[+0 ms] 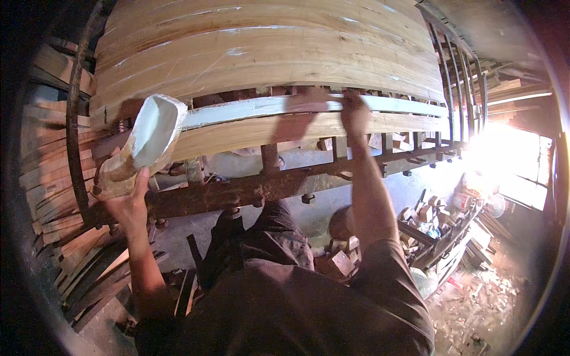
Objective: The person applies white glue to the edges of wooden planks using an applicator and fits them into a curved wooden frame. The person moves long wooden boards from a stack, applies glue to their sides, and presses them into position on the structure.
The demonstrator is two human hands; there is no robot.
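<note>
My left hand (127, 202) is closed round the lower part of a cut-open plastic container (153, 133), tilted, its inside coated with white glue. To the right, my right hand (355, 115) is closed just over a narrow wooden strip (237, 110), whose upper face is covered with a white, glue-like layer. Something thin and blurred seems to reach left from its fingers; its kind cannot be made out. Nearer me, a bare wooden strip (237, 135) lies alongside the white one. A shadow falls across both strips.
Beyond the strips lie wide wooden boards (267, 47) with white smears. A dark metal rack rail (237, 193) runs in front of me, with upright bars (74, 130) at the left. Wood pieces (53, 178) are stacked at left; offcuts (430, 216) and shavings (481, 302) lie lower right.
</note>
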